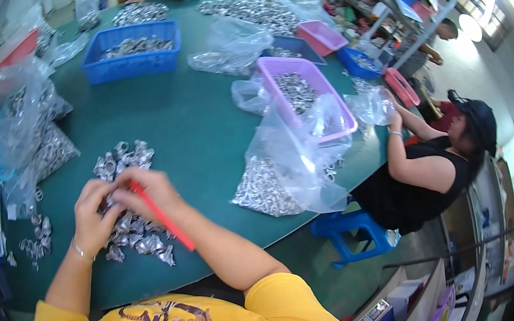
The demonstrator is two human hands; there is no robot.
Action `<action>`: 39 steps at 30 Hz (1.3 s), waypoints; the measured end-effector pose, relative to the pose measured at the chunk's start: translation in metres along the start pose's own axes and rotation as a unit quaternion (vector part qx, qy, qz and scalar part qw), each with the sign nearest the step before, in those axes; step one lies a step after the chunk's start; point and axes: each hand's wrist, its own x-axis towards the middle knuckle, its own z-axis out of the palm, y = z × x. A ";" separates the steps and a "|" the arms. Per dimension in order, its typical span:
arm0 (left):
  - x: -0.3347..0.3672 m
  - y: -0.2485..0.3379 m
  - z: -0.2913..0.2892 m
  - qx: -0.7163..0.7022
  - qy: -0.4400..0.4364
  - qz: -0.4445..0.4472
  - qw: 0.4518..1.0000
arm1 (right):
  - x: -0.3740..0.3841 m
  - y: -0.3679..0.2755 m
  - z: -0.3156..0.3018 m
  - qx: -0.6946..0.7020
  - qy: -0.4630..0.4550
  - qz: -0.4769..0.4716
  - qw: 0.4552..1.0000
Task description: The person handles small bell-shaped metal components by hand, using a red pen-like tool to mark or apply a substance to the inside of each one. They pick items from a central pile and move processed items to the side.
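1 red stick [163, 217], pinched in the fingers of the right hand [154, 189], over heap of silver metal pieces [143, 239] on desk [197, 121]. Left hand [92, 208], also over heap: fingers bent, cannot tell whether pinching. Right of heap: clear bag [286, 154]. Beyond heap: blue basket [130, 69].

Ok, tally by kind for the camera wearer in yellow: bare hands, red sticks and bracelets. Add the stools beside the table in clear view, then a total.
Hands: 2 (left hand, right hand)
Red stick: 1
Bracelet: 1
Blue stool: 1
Total: 5
The metal pieces overlap too much to count.
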 end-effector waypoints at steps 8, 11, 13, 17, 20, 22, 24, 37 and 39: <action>-0.021 -0.016 0.003 -0.073 0.020 -0.139 0.987 | -0.004 0.027 0.020 -0.074 -0.007 -0.136 0.988; -0.018 -0.015 0.003 -0.065 0.001 -0.109 0.992 | -0.005 0.002 0.005 -0.150 -0.011 -0.105 0.983; -0.020 -0.019 0.003 -0.101 0.014 -0.074 0.992 | -0.009 0.002 0.006 -0.031 0.056 0.016 0.998; -0.026 -0.029 -0.004 -0.135 0.007 -0.063 0.989 | 0.003 0.005 -0.002 -0.014 0.086 -0.026 0.996; -0.027 -0.031 -0.002 -0.156 0.011 -0.081 0.984 | 0.000 0.003 -0.004 -0.049 0.070 -0.056 0.995; -0.026 -0.029 -0.001 -0.164 0.002 -0.092 0.982 | -0.005 -0.001 0.007 0.120 0.129 -0.024 0.984; -0.024 -0.027 -0.002 -0.172 -0.007 -0.100 0.980 | -0.008 -0.004 0.012 0.111 0.160 -0.001 0.981; -0.021 -0.028 -0.001 -0.205 0.003 -0.120 0.971 | -0.008 -0.007 0.017 0.032 0.107 -0.025 0.993; -0.022 -0.029 -0.001 -0.195 0.004 -0.103 0.975 | -0.010 -0.004 0.016 -0.005 0.144 -0.003 0.990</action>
